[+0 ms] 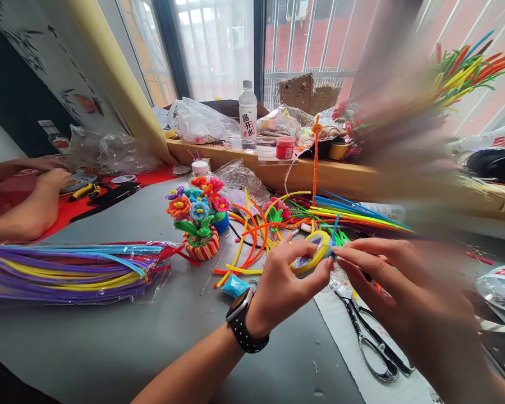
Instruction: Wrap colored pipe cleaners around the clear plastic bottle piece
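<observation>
My left hand [284,280], with a black watch at its wrist, is closed around a ring wrapped in yellow pipe cleaner [322,251], holding it tilted above the table. A bit of blue shows on the ring's right side. There my right hand [398,283] pinches a blue pipe cleaner [335,229], whose thin end sticks up over the fingers. Below the right hand, a pair of scissors [376,343] lies on a white sheet [340,336]. Left of my hands stands a small striped pot [202,244] of pipe-cleaner flowers [197,209].
Loose orange and yellow pipe cleaners [246,261] lie behind my hands. A bagged bundle of pipe cleaners [71,274] is at left. A water bottle [248,118] and red jar [284,148] stand on the sill. Another person's arms [25,207] rest at far left. A blur covers the upper right.
</observation>
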Tool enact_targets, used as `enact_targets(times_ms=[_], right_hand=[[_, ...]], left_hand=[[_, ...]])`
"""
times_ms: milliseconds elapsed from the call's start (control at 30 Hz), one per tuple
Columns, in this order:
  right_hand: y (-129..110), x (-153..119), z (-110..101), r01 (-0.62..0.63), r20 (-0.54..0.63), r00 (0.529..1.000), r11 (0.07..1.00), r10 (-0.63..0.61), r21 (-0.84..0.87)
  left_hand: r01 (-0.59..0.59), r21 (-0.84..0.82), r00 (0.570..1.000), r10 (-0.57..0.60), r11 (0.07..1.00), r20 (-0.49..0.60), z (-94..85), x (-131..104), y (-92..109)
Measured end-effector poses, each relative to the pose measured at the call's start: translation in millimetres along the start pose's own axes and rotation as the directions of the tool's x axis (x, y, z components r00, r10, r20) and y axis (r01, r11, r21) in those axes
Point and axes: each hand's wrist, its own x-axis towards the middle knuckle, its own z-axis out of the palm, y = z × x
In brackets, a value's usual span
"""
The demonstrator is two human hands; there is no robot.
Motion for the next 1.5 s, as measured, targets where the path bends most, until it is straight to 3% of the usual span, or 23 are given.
enact_targets(times_ms=[233, 433, 567, 900, 1133, 1500], right_hand=[[-7, 2, -1, -0.04, -0.029, 0.999, 0.999, 0.04, 0.004], [-2, 1, 2, -0.012, 0.003, 1.0, 0.999, 0.012, 0.051], [5, -1, 5, 0.031, 0.039, 0.999, 0.994, -0.036, 0.104], [1, -1, 3, 0.028, -0.01, 1.0, 0.999, -0.028, 0.016], [-1, -4, 3, 0.046, -0.046, 0.998, 0.994, -0.051, -0.102], [-1, 0, 2, 0.056, -0.046, 0.997, 0.994, -0.06, -0.089]], left_hand=[[0.076, -0.075, 0.996, -0.072, 0.994, 0.06, -3.8, 0, 2], [0.216, -0.271, 0.949, -0.135, 0.938, 0.286, -12.0, 6, -4], [0.284, -0.359, 0.925, -0.155, 0.889, 0.348, -14.7, 10, -8], [0.303, -0.42, 0.914, -0.135, 0.855, 0.383, -16.0, 9, -6], [0.271, -0.42, 0.932, -0.127, 0.866, 0.339, -14.2, 9, -6], [0.232, -0.409, 0.947, -0.109, 0.882, 0.302, -13.2, 8, -6]])
